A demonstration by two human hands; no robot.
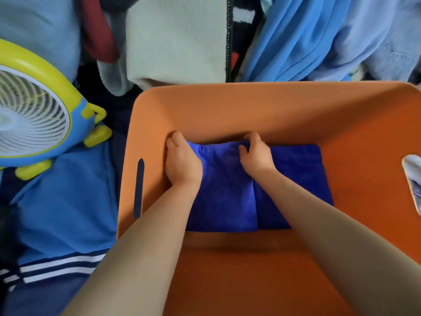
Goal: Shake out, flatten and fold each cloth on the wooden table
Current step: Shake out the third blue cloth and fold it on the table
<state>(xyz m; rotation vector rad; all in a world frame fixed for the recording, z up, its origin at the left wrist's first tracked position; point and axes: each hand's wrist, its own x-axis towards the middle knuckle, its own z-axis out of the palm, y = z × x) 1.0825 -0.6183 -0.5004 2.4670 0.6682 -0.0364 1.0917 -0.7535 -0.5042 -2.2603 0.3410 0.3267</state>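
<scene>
Both hands reached into the orange bin [227, 106]. The left hand [182, 160] and right hand [257, 156] had fingers curled, pinching the far edge of the folded blue cloth [223, 197].

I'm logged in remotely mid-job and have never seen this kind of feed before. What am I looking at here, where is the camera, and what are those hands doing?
There is no machine here: a person works with two bare hands. The single picture comes from a wide-angle camera worn on the person's head, looking forward and down, so the forearms enter from the bottom edge.

Both hands reach into a large orange plastic bin. In it lie two dark blue folded cloths side by side: the left folded cloth and the right folded cloth. The left hand and the right hand both grip the far edge of the left folded cloth.

Outside the bin, to the left, stands a yellow and blue fan. Loose clothing is piled beyond and around.
</scene>
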